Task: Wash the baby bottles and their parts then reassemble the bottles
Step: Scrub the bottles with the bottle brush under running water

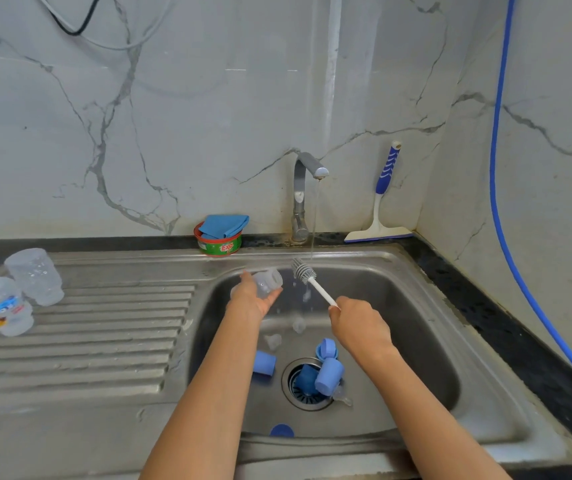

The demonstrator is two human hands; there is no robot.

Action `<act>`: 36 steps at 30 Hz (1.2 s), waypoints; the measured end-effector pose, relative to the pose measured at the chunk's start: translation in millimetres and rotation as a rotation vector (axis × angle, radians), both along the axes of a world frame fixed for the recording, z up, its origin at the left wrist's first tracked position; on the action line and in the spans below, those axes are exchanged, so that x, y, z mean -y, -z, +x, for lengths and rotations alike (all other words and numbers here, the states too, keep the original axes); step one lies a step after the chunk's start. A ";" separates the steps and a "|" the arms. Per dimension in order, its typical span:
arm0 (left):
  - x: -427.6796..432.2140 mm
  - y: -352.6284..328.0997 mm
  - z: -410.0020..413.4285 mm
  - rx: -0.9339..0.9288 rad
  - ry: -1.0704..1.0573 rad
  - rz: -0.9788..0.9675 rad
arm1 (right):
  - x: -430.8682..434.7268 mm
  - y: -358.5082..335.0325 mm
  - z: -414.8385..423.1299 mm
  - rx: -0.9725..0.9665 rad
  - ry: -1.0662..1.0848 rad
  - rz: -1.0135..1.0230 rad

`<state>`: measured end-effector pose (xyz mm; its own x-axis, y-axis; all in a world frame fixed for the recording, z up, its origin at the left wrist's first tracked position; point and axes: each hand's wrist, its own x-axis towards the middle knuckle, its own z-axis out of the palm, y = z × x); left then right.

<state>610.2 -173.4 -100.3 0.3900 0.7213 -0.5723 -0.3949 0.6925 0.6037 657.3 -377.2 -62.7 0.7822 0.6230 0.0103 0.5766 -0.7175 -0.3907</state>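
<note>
Below the hands, blue caps point(329, 375) and teats point(273, 341) lie by the drain, seemingly awaiting washing. The left hand point(251, 299) curls round a clear bottle point(269, 281). The right hand point(359, 325) grips the brush point(303, 271) handle, its head just beside the bottle. Scrubbing looks to be in hand; next the head must enter the bottle's mouth. Beyond, the tap point(307, 188) runs.

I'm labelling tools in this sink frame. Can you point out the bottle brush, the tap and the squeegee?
bottle brush point(302, 270), head view, on its grey bristle head.
tap point(299, 181), head view, on its upright stem.
squeegee point(387, 169), head view, on its blue-and-white handle.
</note>
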 end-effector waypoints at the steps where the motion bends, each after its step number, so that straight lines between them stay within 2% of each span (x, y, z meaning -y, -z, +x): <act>1: -7.2 12.4 -0.1 -0.027 0.009 -0.012 | 0.8 -1.0 -2.2 0.016 -0.015 -0.021; 4: -3.1 28.6 -3.2 -0.056 -0.025 -0.034 | 3.4 -5.0 -5.6 0.093 -0.066 -0.093; 7: 33.1 6.9 -20.2 0.063 -0.153 -0.047 | 5.8 -9.0 -5.6 0.130 -0.091 -0.120; 10: 38.2 8.6 -19.7 0.139 -0.173 -0.034 | 8.9 -13.9 -4.9 0.144 -0.111 -0.140; 13: 36.3 3.5 -22.6 0.099 -0.168 0.005 | 8.9 -17.8 -8.6 0.146 -0.172 -0.177; 17: 37.4 3.9 -24.4 0.038 -0.105 0.096 | 6.0 -15.7 -19.0 0.193 -0.231 -0.203; 23: 46.7 1.7 -23.2 -0.104 0.179 0.299 | 7.3 -11.6 -11.2 0.232 -0.274 -0.245; 28: 66.8 -1.9 -13.2 -0.030 0.408 0.307 | -5.8 6.3 -6.1 -0.081 -0.153 -0.095; 31: 64.4 0.4 -11.5 -0.008 0.405 0.313 | -4.7 4.4 -7.7 -0.333 -0.161 -0.048; 33: 63.1 -1.0 -12.5 0.059 0.372 0.247 | -1.5 -1.9 -10.1 -0.501 -0.144 0.007; 36: 59.7 -5.3 -13.6 0.137 0.231 0.158 | 2.7 -11.3 -8.4 -0.612 -0.178 0.034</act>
<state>596.7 -233.1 -95.0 0.6195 0.6808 -0.3908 -0.3233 0.6749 0.6633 648.9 -379.9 -51.4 0.5370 0.7513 -0.3836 0.3510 -0.6125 -0.7083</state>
